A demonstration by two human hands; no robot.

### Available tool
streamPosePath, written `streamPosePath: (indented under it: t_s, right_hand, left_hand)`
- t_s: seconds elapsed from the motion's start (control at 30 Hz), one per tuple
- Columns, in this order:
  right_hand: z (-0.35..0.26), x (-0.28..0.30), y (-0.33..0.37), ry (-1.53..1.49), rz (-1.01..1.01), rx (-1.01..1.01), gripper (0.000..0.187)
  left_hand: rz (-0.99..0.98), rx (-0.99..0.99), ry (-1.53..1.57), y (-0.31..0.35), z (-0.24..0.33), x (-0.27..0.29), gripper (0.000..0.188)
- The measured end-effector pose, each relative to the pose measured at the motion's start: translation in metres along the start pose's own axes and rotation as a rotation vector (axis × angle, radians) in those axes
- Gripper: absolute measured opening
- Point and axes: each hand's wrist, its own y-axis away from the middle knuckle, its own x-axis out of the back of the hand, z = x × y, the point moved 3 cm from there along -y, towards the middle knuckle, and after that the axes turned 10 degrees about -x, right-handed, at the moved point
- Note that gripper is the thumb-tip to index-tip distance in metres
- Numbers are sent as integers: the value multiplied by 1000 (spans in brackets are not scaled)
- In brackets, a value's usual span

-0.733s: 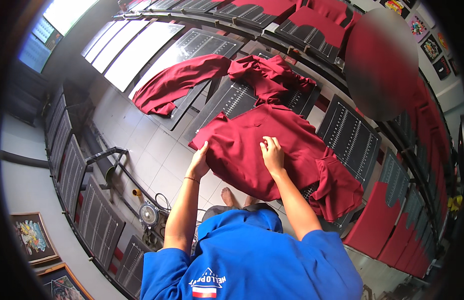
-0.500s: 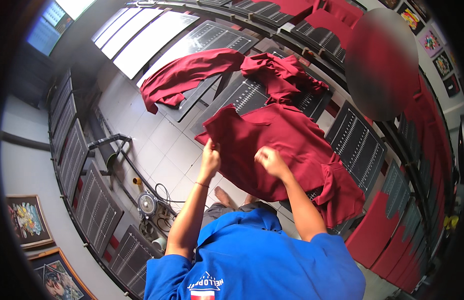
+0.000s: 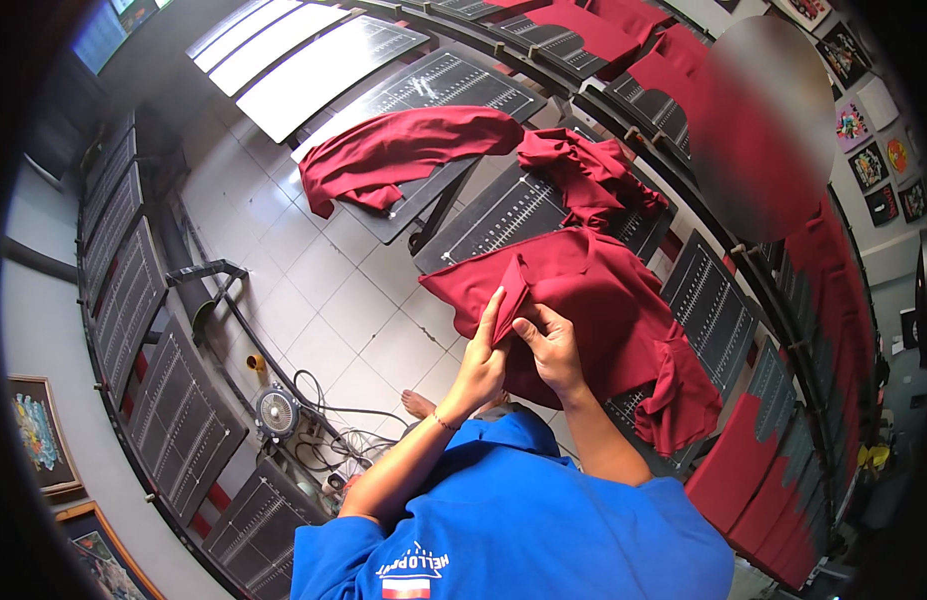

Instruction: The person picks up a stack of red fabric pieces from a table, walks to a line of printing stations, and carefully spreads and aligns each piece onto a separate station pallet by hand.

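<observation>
- the left hand [image 3: 480, 368] had been brought in close beside the right hand [image 3: 551, 350].
- a raised fold of the maroon garment [image 3: 613, 310] was held by the left; whether cloth was gripped by the curled right could not be told.
- the near end of a black board [image 3: 498, 215] was covered by the garment; handling was now concentrated at one fold.
</observation>
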Motion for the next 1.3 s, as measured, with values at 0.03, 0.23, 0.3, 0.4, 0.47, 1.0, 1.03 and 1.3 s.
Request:
streamPosePath:
  t_s: [0.03, 0.23, 0.3, 0.4, 0.47, 1.0, 1.03, 1.3]
  right_hand:
    - [1, -8, -1, 10, 1, -14, 18]
    - [9, -35, -5, -31, 57, -36, 12]
    - [11, -37, -4, -59, 57, -34, 13]
    - [12, -40, -2, -53, 90, -72, 16]
    - [9, -46, 0, -57, 99, -81, 17]
    - [-12, -177, 8, -802, -473, -285, 22]
    - [-15, -186, 12, -589, -452, -365, 24]
    - [73, -121, -48, 1438, -354, -308, 51]
  left_hand:
    - [-2, 4, 23, 2, 1, 8, 72]
    - [-25, 32, 178, 11, -1, 33, 73]
    - [-23, 36, 188, 14, -5, 36, 66]
    - [31, 89, 332, 17, -13, 39, 54]
    - [85, 195, 453, 15, -16, 42, 45]
    - [598, -146, -648, 77, 57, 230, 25]
    - [638, -129, -361, 84, 82, 264, 28]
    - [855, -492, 401, 142, 208, 420, 42]
